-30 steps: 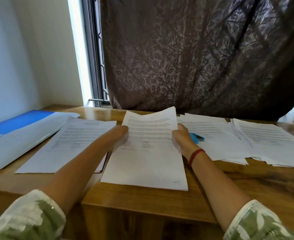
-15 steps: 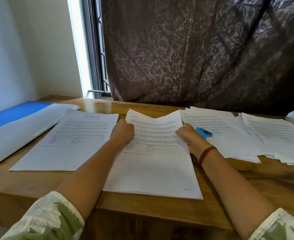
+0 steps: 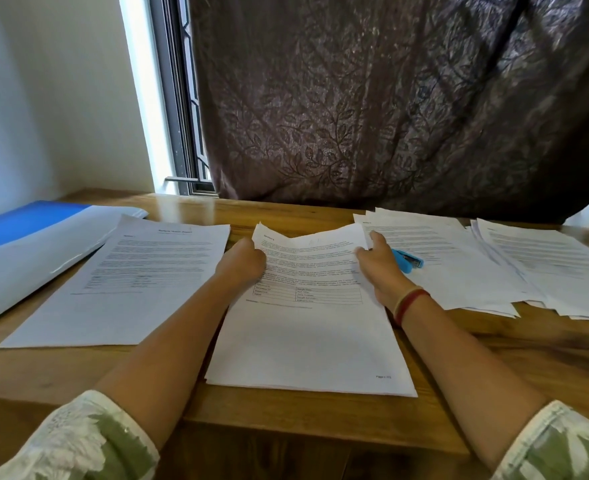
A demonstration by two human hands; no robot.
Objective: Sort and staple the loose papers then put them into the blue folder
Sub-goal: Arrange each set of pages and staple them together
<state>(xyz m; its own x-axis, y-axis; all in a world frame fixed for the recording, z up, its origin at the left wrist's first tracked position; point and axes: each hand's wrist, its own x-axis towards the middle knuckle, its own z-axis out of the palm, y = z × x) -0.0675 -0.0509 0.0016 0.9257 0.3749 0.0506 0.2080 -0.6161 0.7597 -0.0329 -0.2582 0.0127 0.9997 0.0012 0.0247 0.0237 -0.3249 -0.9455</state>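
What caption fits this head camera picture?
Left hand and right hand grip a white printed paper stack on the brown wooden table, between a blue plastic folder and a small blue stapler.

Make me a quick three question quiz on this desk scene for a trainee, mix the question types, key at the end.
1. True or false: the blue stapler lies on papers just right of the right hand.
2. The left hand, like the right, grips what? A a pen; B the middle paper stack; C a cup.
3. Fill in: the blue folder lies on the table at its ___ side.
Key: 1 true; 2 B; 3 left.
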